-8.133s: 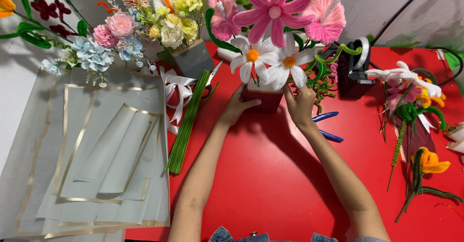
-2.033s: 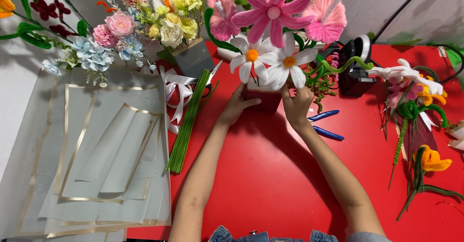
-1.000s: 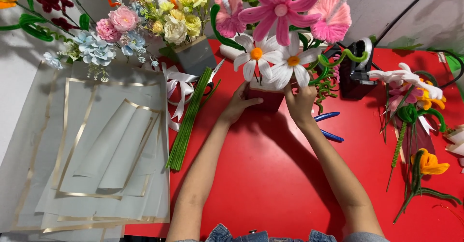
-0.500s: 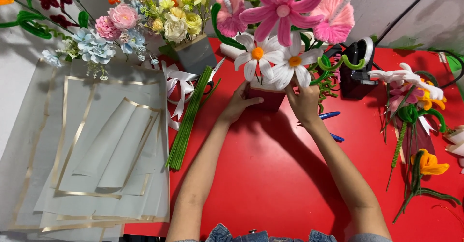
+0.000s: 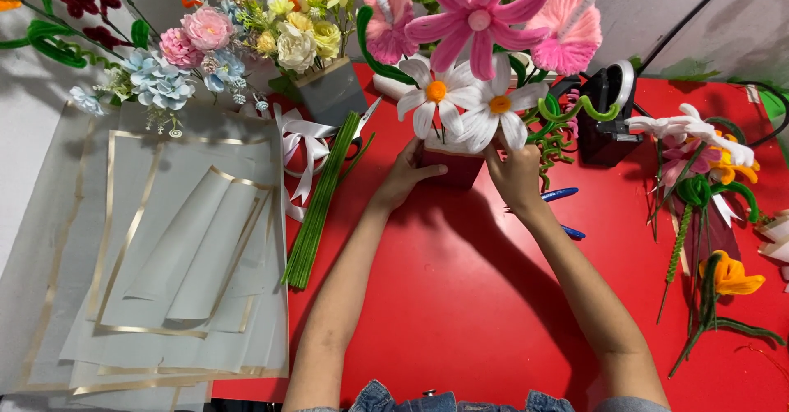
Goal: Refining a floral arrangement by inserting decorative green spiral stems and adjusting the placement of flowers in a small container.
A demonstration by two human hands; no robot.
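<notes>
Both hands sit at the little red box (image 5: 449, 168) in the middle of the red table (image 5: 460, 297), toward the far side. The left hand (image 5: 404, 173) cups the box's left side — fingers (image 5: 411, 150) curled round it, thumb along the near edge. The right hand (image 5: 516, 178) is at the right side, up by the white daisies (image 5: 464, 104); its fingers look bent around the box corner or a stem, but the petals hide the tips, so I can't tell what exactly they pinch.

To do this bit well, I think: keep the left hand firm & low on the box so it won't tip — the big pink flowers (image 5: 485, 21) make it top-heavy. Move stems w/ the right hand slowly, one at a time.

The bunch stands about upright. Its long axis runs up from the box, blooms facing up at the camera & leaning a bit far. The green stems (image 5: 322, 202) lie flat just left of the box, pointing near-to-far beside the grey paper sheets (image 5: 164, 256).
</notes>
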